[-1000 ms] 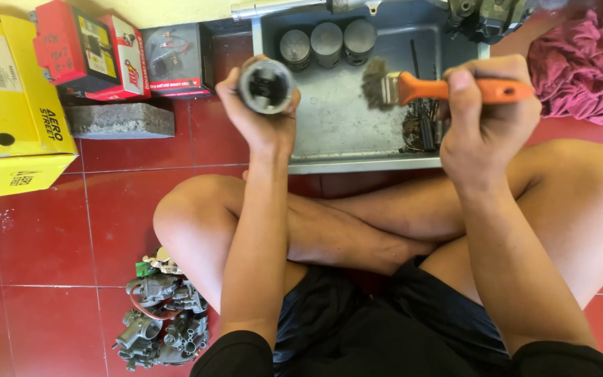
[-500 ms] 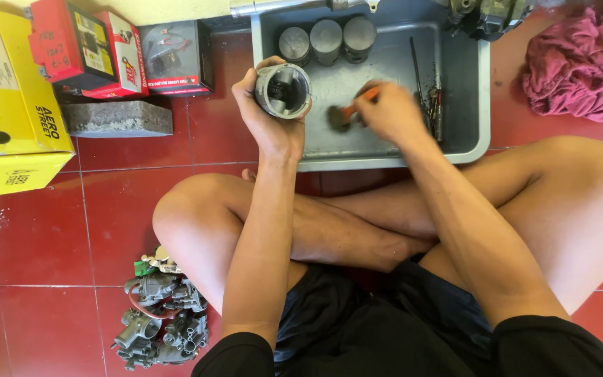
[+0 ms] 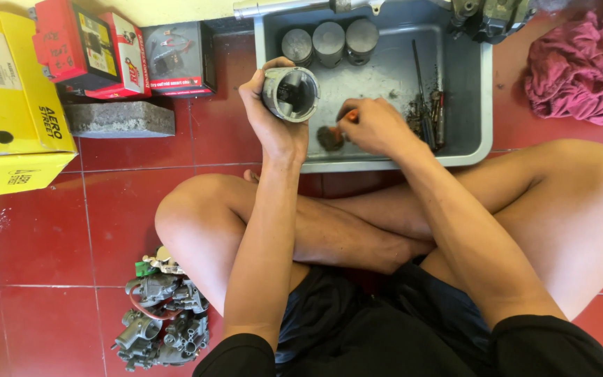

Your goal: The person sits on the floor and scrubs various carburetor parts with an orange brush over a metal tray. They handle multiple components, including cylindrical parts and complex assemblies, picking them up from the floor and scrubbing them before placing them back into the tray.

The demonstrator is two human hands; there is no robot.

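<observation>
Red floor tiles [image 3: 43, 230] lying around me, I am gripping a hollow grey metal piston [image 3: 291, 93] in my closed left hand [image 3: 273, 122] at upper centre while my right hand [image 3: 375, 126], fingers curled around an orange-handled brush [image 3: 333, 135], is dipping it in the grey plastic tray [image 3: 465, 105]; three pistons [image 3: 329, 40] are standing there apart, cleaning seemingly midway.

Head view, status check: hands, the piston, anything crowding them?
Left hand grips the hollow metal piston, open end up. Right hand holds the orange-handled brush, bristles down in the grey tray. Three pistons at tray's far end, clear of both hands.

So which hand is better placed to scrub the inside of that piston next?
Probably the right hand: it already grips the orange-handled brush, bristles down in the grey tray, beside the piston. The left hand is taken up holding the piston, open end up.
</observation>
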